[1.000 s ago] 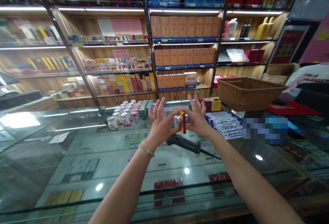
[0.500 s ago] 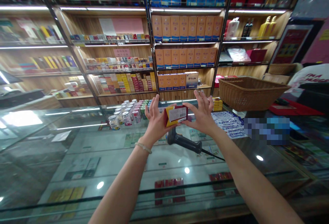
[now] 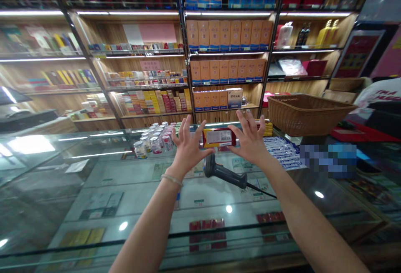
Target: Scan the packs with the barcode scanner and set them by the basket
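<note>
Now your left hand has let go of the end of the small box that it was gripping half a second ago; its thumb and index finger stand apart around that end, and its other fingers are spread upward. Your right hand alone bears the box, pinching its right end between thumb and index finger, the remaining fingers fanned out and up. A second ago you had the box turned narrow side toward you, and half a second ago it slanted between both hands; at present it lies lengthwise across your view, its yellow and dark red side with the pale barcode label facing you nearly square. You are holding it up over the glass counter, where it shows just above the head of the black scanner. That scanner lies on the glass as it did before, its cable trailing off behind your right forearm. Your left wrist wears a pale bracelet. Beyond your left hand the cans stand in their rows, while the blue and white packets lie past your right wrist, near the wicker basket; none of these has been rearranged.
</note>
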Tool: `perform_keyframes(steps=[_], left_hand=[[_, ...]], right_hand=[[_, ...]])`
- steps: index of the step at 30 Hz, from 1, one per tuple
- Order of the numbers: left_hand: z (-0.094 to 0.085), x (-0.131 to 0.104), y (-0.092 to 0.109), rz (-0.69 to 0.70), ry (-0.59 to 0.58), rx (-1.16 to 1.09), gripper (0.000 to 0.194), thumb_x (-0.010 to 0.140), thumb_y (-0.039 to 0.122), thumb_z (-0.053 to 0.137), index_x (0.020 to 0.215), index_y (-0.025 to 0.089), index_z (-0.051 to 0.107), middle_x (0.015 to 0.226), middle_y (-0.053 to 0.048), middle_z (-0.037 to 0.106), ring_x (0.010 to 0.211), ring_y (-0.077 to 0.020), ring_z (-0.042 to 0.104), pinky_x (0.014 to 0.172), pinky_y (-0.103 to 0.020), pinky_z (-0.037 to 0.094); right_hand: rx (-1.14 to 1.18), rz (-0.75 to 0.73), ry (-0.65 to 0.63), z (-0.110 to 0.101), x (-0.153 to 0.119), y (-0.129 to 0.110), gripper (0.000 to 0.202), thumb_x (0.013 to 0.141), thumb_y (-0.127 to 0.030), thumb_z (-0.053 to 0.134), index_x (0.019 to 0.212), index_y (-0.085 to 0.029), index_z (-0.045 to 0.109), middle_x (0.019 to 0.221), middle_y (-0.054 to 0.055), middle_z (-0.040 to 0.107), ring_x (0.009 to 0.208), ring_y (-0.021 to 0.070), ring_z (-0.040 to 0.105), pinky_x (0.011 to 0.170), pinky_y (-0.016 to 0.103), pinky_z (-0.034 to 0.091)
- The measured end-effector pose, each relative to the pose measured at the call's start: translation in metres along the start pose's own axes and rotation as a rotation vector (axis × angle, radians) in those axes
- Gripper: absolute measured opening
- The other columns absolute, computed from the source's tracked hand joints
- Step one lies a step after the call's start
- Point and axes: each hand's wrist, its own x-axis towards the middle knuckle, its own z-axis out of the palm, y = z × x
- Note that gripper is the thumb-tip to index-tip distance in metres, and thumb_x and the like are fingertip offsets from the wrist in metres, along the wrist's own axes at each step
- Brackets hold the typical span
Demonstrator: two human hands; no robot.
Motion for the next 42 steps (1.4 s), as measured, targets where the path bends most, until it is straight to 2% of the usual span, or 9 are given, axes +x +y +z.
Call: perform_keyframes(steps=[10,13,17,21,24,27,31,35,42], left_hand=[[0.001,-0.001,0.003,0.051,-0.015,0.092,0.085,0.068,0.050,0.093,0.144,0.032,0.059,0.173,-0.016,0.028,0.160,-0.0419,0.023,0.128,-0.065,-0.006],[0.001,-0.002,0.001,0.065,-0.008,0.104,0.072,0.072,0.051,0.090,0.136,0.031,0.063,0.173,-0.015,0.029,0.159,-0.0410,0.025,0.128,-0.066,-0.005],[0.000,-0.002,-0.003,0.077,0.039,0.129,0.070,0.075,0.054,0.087,0.136,0.031,0.063,0.171,-0.017,0.032,0.159,-0.0402,0.026,0.127,-0.065,-0.004],[0.002,-0.003,-0.009,0.035,0.075,0.124,0.066,0.079,0.057,0.083,0.136,0.032,0.064,0.172,-0.017,0.031,0.160,-0.0400,0.025,0.127,-0.066,-0.004],[0.004,-0.004,-0.015,-0.020,0.066,0.098,0.064,0.079,0.055,0.083,0.135,0.032,0.065,0.173,-0.017,0.026,0.160,-0.0409,0.023,0.126,-0.068,-0.003],[0.004,-0.005,-0.019,-0.065,0.053,0.084,0.064,0.077,0.052,0.086,0.134,0.032,0.066,0.173,-0.018,0.026,0.160,-0.0420,0.023,0.125,-0.070,-0.001],[0.003,-0.006,-0.021,-0.084,0.050,0.066,0.065,0.076,0.047,0.087,0.136,0.033,0.065,0.174,-0.015,0.026,0.160,-0.0416,0.023,0.125,-0.070,0.001],[0.003,-0.008,-0.022,-0.097,0.051,0.061,0.064,0.076,0.048,0.086,0.135,0.034,0.066,0.174,-0.014,0.026,0.160,-0.0414,0.022,0.125,-0.070,0.002],[0.005,-0.009,-0.023,-0.108,0.037,0.064,0.068,0.073,0.046,0.089,0.136,0.033,0.066,0.173,-0.017,0.027,0.159,-0.0415,0.023,0.125,-0.070,0.002]], right_hand=[[0.029,-0.020,-0.024,-0.001,-0.001,-0.003,0.062,0.084,-0.047,0.078,0.139,-0.027,0.059,0.177,0.010,0.018,0.162,0.0414,0.008,0.125,0.072,-0.005],[0.028,-0.021,-0.022,0.000,-0.001,-0.007,0.061,0.086,-0.047,0.076,0.141,-0.027,0.059,0.176,0.011,0.020,0.161,0.0413,0.011,0.125,0.072,-0.003],[0.006,-0.012,-0.034,-0.001,0.005,-0.014,0.065,0.089,-0.046,0.074,0.148,-0.026,0.055,0.176,0.014,0.021,0.162,0.0395,0.012,0.126,0.071,-0.001],[0.011,0.016,-0.082,-0.007,0.012,-0.022,0.068,0.089,-0.041,0.073,0.152,-0.026,0.051,0.176,0.014,0.018,0.162,0.0392,0.012,0.126,0.071,0.001],[0.050,0.094,-0.111,-0.008,0.005,-0.034,0.074,0.093,-0.050,0.067,0.158,-0.024,0.044,0.176,0.018,0.017,0.162,0.0405,0.012,0.124,0.072,0.006],[0.097,0.144,-0.258,-0.004,-0.015,-0.051,0.084,0.091,-0.064,0.064,0.158,-0.018,0.044,0.174,0.023,0.018,0.162,0.0422,0.013,0.123,0.073,0.013],[0.159,0.152,-0.525,0.006,-0.042,-0.074,0.100,0.076,-0.080,0.071,0.150,-0.014,0.053,0.174,0.026,0.017,0.162,0.0453,0.009,0.122,0.077,0.017],[0.155,0.166,-0.518,0.015,-0.052,-0.085,0.088,0.078,-0.076,0.071,0.139,-0.013,0.060,0.173,0.027,0.018,0.162,0.0449,0.011,0.122,0.077,0.015],[0.134,0.124,-0.435,0.015,-0.052,-0.087,0.044,0.086,-0.055,0.072,0.113,-0.020,0.070,0.164,0.023,0.042,0.160,0.0429,0.022,0.120,0.077,0.021]])
